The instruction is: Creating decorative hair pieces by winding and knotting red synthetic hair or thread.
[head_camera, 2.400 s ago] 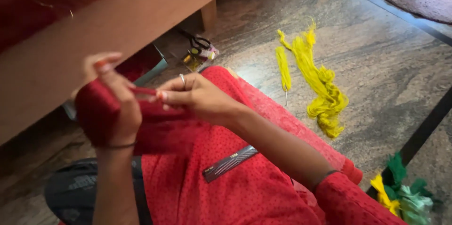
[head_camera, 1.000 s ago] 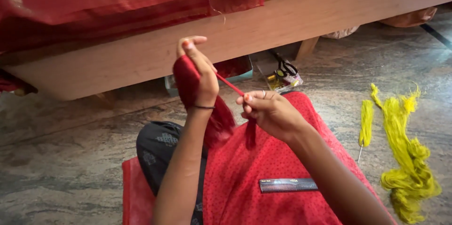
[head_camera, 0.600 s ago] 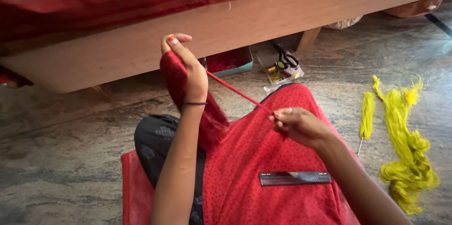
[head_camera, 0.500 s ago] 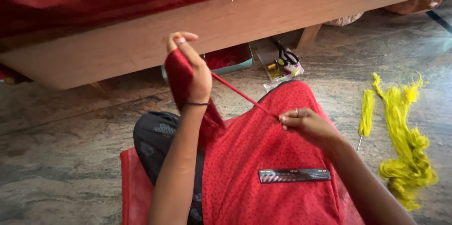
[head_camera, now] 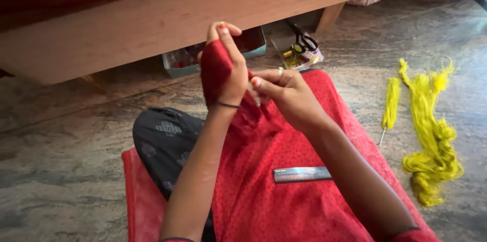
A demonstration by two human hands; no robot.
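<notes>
A shallow teal box [head_camera: 215, 55] sits in the upper middle of the frame, on the floor under the wooden edge; it is rectangular and open-topped, with reddish contents too dim to tell apart; to its right, still in the upper part, lies a small clear packet [head_camera: 303, 57] with yellow and pink bits inside, black-handled scissors [head_camera: 300, 41] resting on it; no labels, signs or screens show.
</notes>
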